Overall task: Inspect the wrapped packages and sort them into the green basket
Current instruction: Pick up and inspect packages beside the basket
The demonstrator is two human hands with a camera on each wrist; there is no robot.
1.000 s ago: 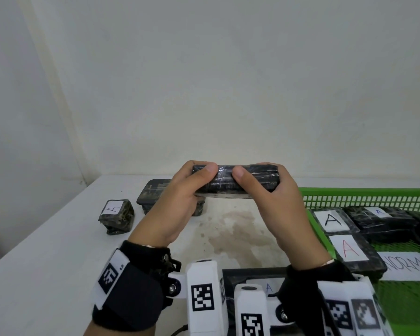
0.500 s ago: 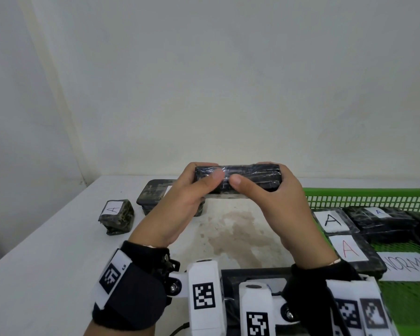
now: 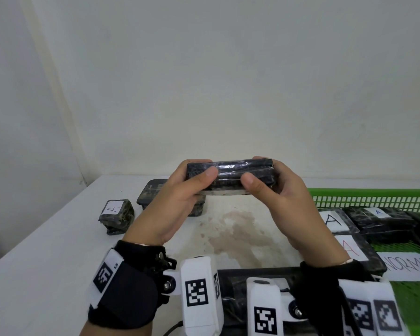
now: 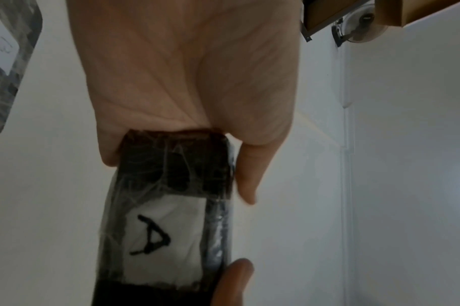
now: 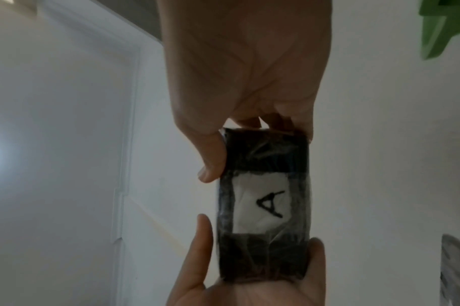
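Both hands hold one dark plastic-wrapped package [image 3: 230,176] lengthwise in the air above the table. My left hand [image 3: 180,190] grips its left end, thumb on the near side. My right hand [image 3: 280,190] grips its right end the same way. Its underside carries a white label with a black letter A [image 5: 269,204], also plain in the left wrist view on the package [image 4: 166,234]. The green basket [image 3: 369,197] stands to the right and holds several wrapped packages, one with a black A label [image 3: 334,220].
On the white table [image 3: 46,263] lie a small wrapped package [image 3: 117,215] labelled A at the left and a larger dark package [image 3: 153,192] behind my left hand. Another dark package [image 3: 235,284] lies near the front edge. A paper sign [image 3: 407,265] lies in the basket.
The held package has been turned a little in both hands and raised slightly; the thumbs have shifted along its near side. Nothing else on the table has moved.
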